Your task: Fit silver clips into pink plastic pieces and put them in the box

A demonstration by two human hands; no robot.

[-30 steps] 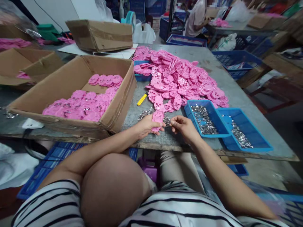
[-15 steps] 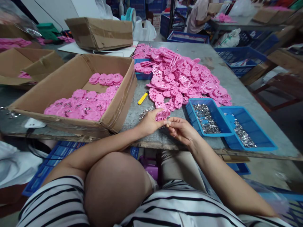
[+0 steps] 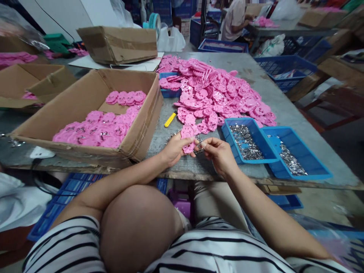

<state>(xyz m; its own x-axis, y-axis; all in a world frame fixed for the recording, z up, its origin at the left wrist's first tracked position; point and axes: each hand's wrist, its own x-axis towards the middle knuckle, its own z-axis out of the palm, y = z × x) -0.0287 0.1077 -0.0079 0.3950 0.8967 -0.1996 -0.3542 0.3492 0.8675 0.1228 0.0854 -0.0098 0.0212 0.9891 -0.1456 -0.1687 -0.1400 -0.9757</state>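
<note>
My left hand (image 3: 174,149) grips a pink plastic piece (image 3: 188,137) just above the table's front edge. My right hand (image 3: 218,151) is pinched beside it, fingertips almost touching the piece; what it pinches is too small to name. Under both hands lies a small heap of shiny metal bits (image 3: 173,137). Behind them spreads a big pile of pink pieces (image 3: 218,94). A cardboard box (image 3: 85,91) to the left holds more pink pieces in rows.
Two blue trays (image 3: 269,157) of metal bits stand to the right of my hands. A yellow utility knife (image 3: 170,119) lies by the box. More cardboard boxes (image 3: 119,41) sit at the back. Another person (image 3: 234,19) sits at a far table. Blue crates (image 3: 284,68) line the right side.
My left hand turned the pink piece from edge-on to flat and upright. My right hand drew slightly back from it, staying pinched. The view shifted a little.
</note>
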